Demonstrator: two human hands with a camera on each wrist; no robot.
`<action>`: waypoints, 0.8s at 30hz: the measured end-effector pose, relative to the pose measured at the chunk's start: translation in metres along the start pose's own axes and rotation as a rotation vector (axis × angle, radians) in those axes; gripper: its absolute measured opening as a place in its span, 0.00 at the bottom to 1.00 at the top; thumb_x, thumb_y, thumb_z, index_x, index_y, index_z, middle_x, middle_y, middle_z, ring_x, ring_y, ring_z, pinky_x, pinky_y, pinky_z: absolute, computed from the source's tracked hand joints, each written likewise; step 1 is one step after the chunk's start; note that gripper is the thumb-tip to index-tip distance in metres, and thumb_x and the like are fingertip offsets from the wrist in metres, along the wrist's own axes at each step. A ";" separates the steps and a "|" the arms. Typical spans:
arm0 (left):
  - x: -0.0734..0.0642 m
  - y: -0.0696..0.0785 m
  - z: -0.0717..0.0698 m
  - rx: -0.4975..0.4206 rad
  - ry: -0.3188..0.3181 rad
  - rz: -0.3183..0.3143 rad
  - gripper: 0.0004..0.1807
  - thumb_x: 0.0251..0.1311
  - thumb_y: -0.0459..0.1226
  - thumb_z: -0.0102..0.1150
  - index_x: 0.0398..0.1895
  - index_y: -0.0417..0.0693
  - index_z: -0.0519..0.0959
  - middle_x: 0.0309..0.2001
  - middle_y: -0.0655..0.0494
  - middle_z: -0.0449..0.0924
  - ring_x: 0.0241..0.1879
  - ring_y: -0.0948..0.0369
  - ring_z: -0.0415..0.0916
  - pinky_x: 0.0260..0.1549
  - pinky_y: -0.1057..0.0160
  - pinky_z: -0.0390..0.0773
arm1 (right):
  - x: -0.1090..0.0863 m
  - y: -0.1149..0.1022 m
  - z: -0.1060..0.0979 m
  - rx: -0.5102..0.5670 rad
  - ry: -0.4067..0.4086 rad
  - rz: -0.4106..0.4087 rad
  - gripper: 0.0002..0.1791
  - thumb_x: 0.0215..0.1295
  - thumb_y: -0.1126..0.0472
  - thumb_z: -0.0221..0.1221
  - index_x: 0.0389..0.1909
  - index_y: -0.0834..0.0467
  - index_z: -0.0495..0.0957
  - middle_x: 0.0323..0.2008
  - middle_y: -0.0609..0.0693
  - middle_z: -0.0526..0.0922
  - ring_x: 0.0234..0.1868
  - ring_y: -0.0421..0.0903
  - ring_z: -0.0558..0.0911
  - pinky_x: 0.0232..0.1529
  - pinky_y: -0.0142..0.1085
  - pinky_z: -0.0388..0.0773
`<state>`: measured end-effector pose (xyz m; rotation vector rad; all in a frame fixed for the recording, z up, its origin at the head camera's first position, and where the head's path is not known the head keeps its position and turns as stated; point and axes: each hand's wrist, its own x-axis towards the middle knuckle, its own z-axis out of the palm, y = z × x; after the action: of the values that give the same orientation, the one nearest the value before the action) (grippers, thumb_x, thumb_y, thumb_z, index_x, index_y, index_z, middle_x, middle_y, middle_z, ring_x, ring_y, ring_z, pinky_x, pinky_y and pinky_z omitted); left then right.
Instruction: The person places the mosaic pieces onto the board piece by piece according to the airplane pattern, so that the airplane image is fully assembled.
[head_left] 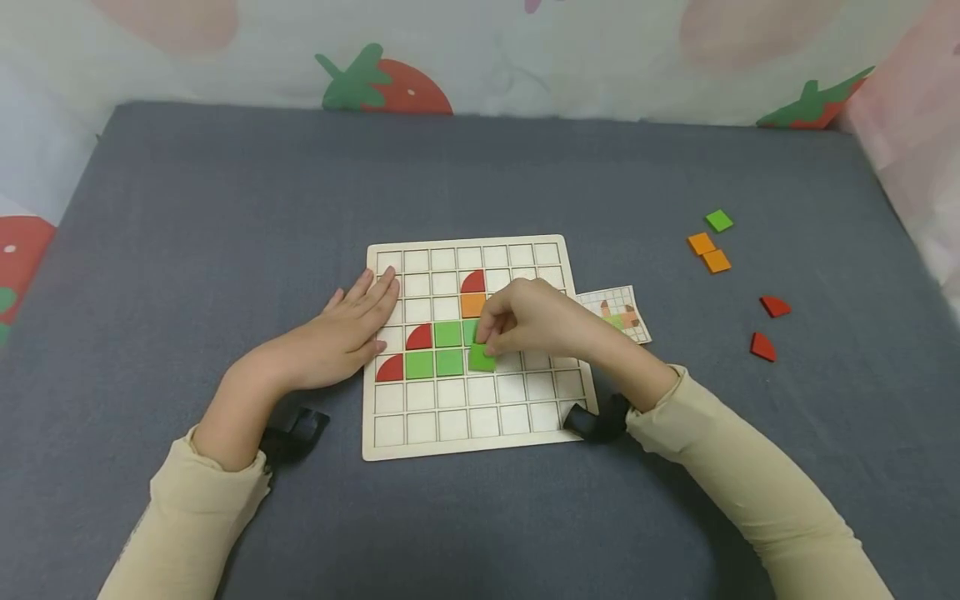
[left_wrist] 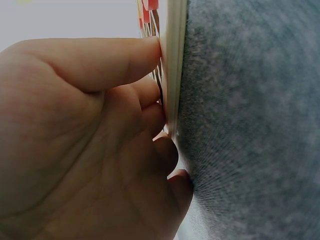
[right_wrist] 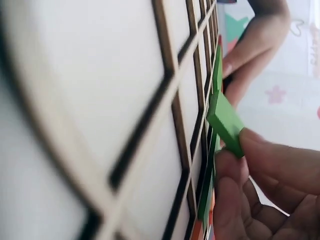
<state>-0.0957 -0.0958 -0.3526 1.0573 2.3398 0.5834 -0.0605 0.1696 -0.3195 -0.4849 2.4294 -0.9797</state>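
Observation:
My right hand [head_left: 528, 318] pinches a green square tile [right_wrist: 227, 120] between thumb and fingers. In the right wrist view the tile is tilted, one edge at the surface of the wooden grid board [head_left: 480, 450]. My left hand [head_left: 341, 333] rests on the board's left edge with its fingers straight and spread. The left wrist view shows the thumb [left_wrist: 135, 57] against the board's rim. On the board lie several green tiles [head_left: 448, 334], an orange tile [head_left: 472, 305] and red quarter-round tiles [head_left: 390, 367]. Part of one green tile is hidden by my right hand.
A small pattern card [head_left: 639, 329] lies at the board's right edge, partly under my right forearm. Farther right on the grey cloth are a loose green tile [head_left: 719, 220], two orange tiles [head_left: 716, 261] and two red quarter-round tiles [head_left: 763, 347]. A strawberry-print curtain [head_left: 570, 58] hangs behind.

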 end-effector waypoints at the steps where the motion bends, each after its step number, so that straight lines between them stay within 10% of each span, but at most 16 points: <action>1: 0.000 0.000 0.000 0.000 0.001 0.000 0.35 0.71 0.35 0.39 0.73 0.35 0.37 0.74 0.43 0.29 0.72 0.47 0.22 0.65 0.39 0.34 | 0.001 0.000 0.001 -0.009 -0.001 0.000 0.03 0.53 0.70 0.66 0.29 0.61 0.83 0.25 0.45 0.82 0.29 0.40 0.80 0.37 0.33 0.75; 24: -0.001 0.002 0.000 -0.006 0.006 -0.008 0.35 0.70 0.35 0.40 0.73 0.35 0.38 0.74 0.42 0.30 0.72 0.47 0.23 0.65 0.39 0.35 | 0.002 -0.002 0.005 -0.067 0.015 -0.037 0.03 0.54 0.69 0.66 0.28 0.59 0.86 0.24 0.43 0.84 0.27 0.38 0.79 0.35 0.32 0.75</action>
<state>-0.0941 -0.0953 -0.3516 1.0451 2.3448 0.5907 -0.0590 0.1646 -0.3211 -0.5492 2.4819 -0.9227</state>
